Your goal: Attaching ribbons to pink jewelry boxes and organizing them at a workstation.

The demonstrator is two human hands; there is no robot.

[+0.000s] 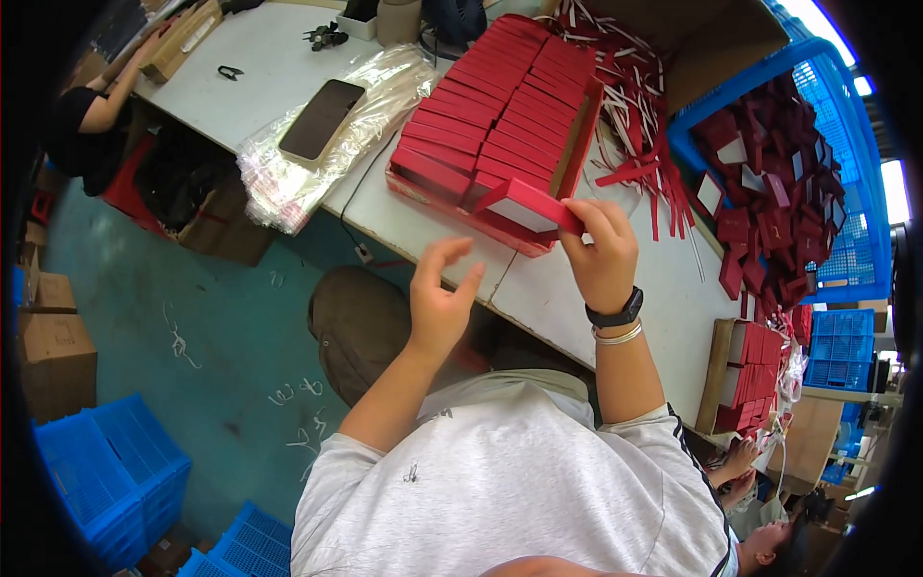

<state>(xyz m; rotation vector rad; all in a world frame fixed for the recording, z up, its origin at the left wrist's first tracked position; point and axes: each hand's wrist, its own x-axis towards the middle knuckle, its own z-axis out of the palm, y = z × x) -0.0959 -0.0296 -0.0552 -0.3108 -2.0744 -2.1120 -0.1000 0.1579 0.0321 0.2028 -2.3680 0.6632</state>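
My right hand (606,255), with a black watch and bangles at its wrist, pinches the right end of a small flat red box (529,200) with a pale side. That box is tilted over the near edge of a red tray (433,189) on the table. Rows of similar thin red boxes (505,91) stand packed tightly in the tray. My left hand (442,298) hangs in front of the table edge, fingers apart and curved, holding nothing.
A phone (323,119) rests on clear plastic bags (269,178) left of the tray. Red and white strips (630,115) lie behind. A blue crate (851,144) of loose red boxes stands right. Co-workers' hands (738,460) show lower right; blue crates (115,471) stand on the floor.
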